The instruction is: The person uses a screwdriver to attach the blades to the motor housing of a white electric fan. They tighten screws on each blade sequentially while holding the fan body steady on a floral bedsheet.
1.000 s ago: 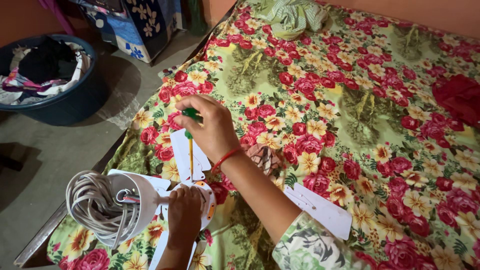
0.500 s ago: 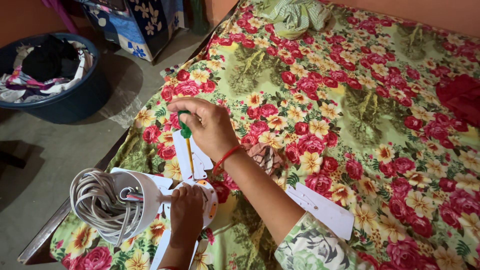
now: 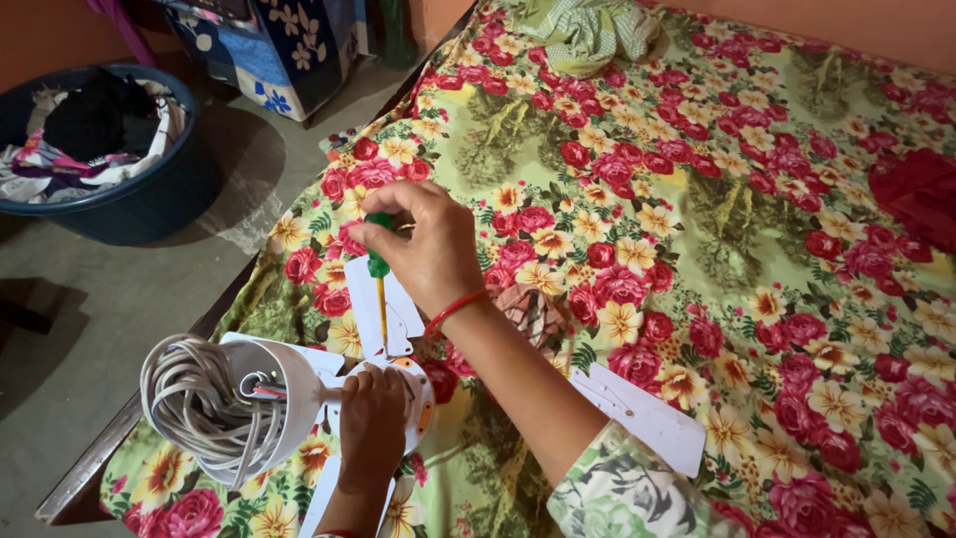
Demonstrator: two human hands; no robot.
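Right hand (image 3: 423, 249) closed round the green handle of a screwdriver (image 3: 378, 274), shaft pointing down, tip at the white fan (image 3: 393, 384) near the base of a blade (image 3: 373, 299). Red thread on that wrist, floral sleeve at the elbow. Left hand (image 3: 370, 428) clamped down on the fan's round motor body, fingers curled over it, orange trim showing beside them. Fan lies on the near left corner of the bed (image 3: 697, 199), on a flower-print sheet in red, yellow and green. A thin rod runs left from the motor to a white cup (image 3: 264, 399), tipped on its side, stuffed with a coil of grey cable (image 3: 194, 403). Second blade (image 3: 642, 413) sticks out to the right under the right forearm; a third shows partly below the left hand. Floor to the left: blue tub (image 3: 149, 204) full of clothes. Green checked cloth (image 3: 583, 30) bunched at the far end of the bed, red cloth (image 3: 916, 194) at the right edge.
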